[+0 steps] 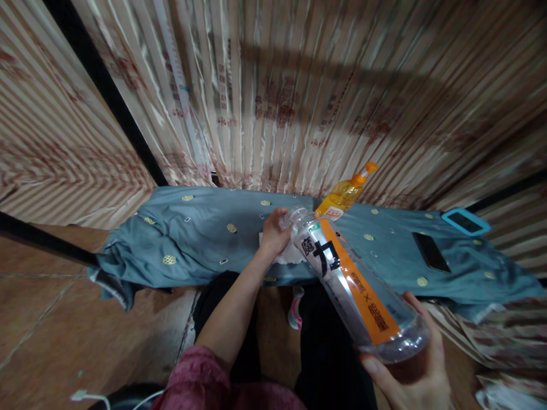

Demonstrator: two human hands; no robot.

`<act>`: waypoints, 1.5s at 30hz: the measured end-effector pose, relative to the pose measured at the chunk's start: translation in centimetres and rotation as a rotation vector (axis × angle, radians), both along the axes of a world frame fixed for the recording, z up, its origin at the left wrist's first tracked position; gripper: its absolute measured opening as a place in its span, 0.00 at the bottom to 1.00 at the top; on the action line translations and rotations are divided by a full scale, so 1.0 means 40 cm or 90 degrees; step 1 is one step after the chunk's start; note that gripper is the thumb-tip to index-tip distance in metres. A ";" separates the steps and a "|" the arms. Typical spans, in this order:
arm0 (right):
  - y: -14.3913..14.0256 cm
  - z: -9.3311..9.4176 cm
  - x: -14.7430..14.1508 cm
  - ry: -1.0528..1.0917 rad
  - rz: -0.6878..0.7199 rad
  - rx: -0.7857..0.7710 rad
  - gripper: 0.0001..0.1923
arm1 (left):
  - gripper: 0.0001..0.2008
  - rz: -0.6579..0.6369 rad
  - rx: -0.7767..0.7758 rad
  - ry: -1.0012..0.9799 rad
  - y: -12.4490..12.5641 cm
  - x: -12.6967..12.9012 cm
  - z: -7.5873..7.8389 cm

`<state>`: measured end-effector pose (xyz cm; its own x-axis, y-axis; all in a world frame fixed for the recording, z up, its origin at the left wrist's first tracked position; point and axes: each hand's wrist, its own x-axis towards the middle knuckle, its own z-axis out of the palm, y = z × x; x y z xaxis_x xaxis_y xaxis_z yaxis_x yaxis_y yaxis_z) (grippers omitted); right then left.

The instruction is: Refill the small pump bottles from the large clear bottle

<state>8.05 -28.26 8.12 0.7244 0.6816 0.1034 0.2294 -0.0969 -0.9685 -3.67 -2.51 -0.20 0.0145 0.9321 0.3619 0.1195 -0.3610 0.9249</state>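
Observation:
My right hand (412,361) cups the base of a clear plastic bottle (354,285) with an orange and white label. The bottle lies tilted, its neck pointing away toward the table. My left hand (274,230) grips the bottle's neck and cap end. Under the neck lies a white tissue or cloth (290,255) on the blue-grey tablecloth (192,239). A yellow bottle with an orange cap (344,196) leans just behind the clear bottle's neck.
A dark phone (431,251) lies on the cloth to the right, and a turquoise-framed device (465,221) sits at the far right edge. Striped curtains (273,97) hang behind the table. A white cable (88,397) lies on the brown tiled floor.

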 end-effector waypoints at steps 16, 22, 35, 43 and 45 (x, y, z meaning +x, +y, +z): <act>0.007 0.011 -0.013 0.058 -0.017 0.007 0.58 | 0.13 -0.006 0.004 -0.017 0.005 0.001 0.002; 0.004 0.008 -0.011 0.055 -0.021 -0.008 0.61 | 0.12 0.005 0.008 -0.020 0.006 0.005 -0.002; -0.002 -0.009 0.005 -0.020 -0.013 -0.008 0.62 | 0.12 0.009 -0.005 -0.014 0.008 0.007 -0.013; -0.004 -0.012 0.004 -0.015 -0.013 -0.016 0.61 | 0.10 0.005 0.000 0.000 0.004 0.006 -0.009; -0.002 -0.010 0.003 -0.033 -0.018 -0.013 0.59 | 0.09 0.004 0.000 0.012 0.003 0.005 -0.007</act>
